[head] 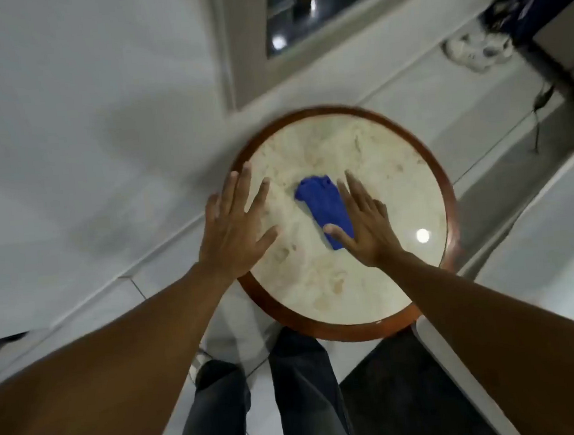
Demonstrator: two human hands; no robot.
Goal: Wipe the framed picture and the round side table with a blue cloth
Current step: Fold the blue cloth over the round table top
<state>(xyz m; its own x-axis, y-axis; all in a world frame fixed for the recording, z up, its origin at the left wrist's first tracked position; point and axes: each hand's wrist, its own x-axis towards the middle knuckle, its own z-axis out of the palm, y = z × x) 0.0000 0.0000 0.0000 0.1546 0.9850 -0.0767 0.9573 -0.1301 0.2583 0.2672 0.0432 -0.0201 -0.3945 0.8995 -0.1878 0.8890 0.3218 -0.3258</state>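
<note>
The round side table (321,321) has a pale marble top and a brown wooden rim, and stands right in front of me. A folded blue cloth (322,204) lies near the middle of the top. My right hand (365,221) rests flat on the cloth's right side, fingers spread, thumb across its near end. My left hand (238,224) lies flat on the table's left edge with fingers apart, holding nothing. The framed picture (255,48) leans against the wall behind the table, its glass reflecting lights.
A white wall fills the left. The floor is white tile, with a dark mat (405,390) at the lower right. My legs (293,405) stand just before the table. A white power strip (475,51) and dark furniture (550,1) sit at the upper right.
</note>
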